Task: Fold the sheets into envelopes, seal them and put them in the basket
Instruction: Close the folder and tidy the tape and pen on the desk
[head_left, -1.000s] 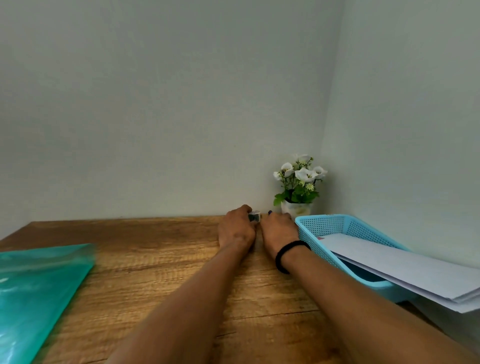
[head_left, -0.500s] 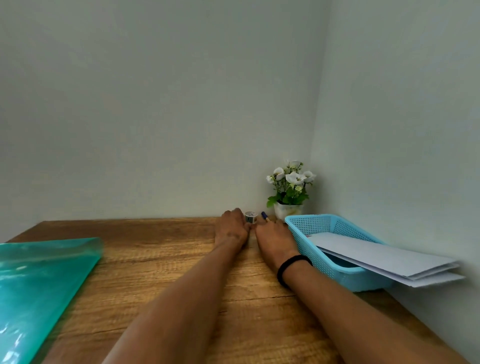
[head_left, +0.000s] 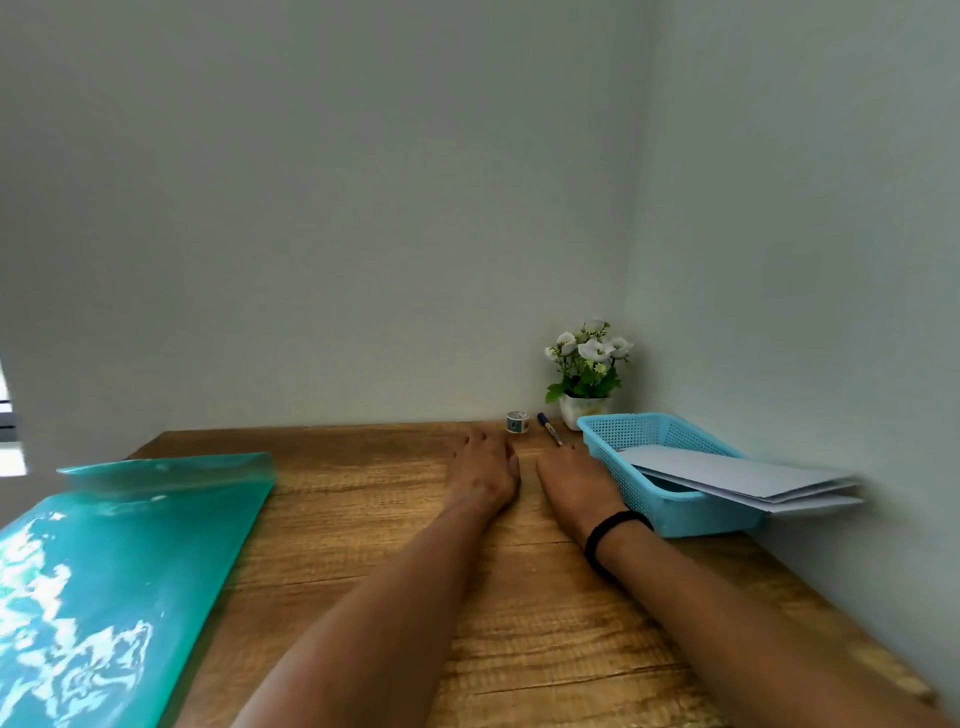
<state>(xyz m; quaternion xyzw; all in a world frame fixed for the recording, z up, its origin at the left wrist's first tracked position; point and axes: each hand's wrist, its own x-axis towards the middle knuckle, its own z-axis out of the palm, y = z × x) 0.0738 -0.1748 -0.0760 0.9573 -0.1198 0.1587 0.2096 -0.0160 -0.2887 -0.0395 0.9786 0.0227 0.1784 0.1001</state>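
Both hands lie on the wooden table (head_left: 519, 623), toward its far edge. The left hand (head_left: 485, 470) rests palm down with its fingers extended and relaxed, gripping nothing. The right hand (head_left: 574, 480) lies just beside it, also palm down with fingers extended and gripping nothing; a black band (head_left: 615, 535) circles its wrist.

A small roll of tape (head_left: 517, 421) stands at the far edge of the table, just beyond the left hand's fingertips and apart from them. A blue-capped pen (head_left: 549, 428) lies just to the right of the roll, near the right hand's fingertips; whether it touches them cannot be told.

The blue perforated basket (head_left: 670, 514) sits against the right edge of the table, near the far right corner. White sheets (head_left: 737, 480) lie stacked in it, and their near ends overhang the basket's rim toward the wall. Whether they are folded cannot be told.

A white pot of white flowers (head_left: 589, 369) stands in the far right corner, directly behind the basket. A glossy teal plastic folder (head_left: 104, 582) lies on the near left part of the table.
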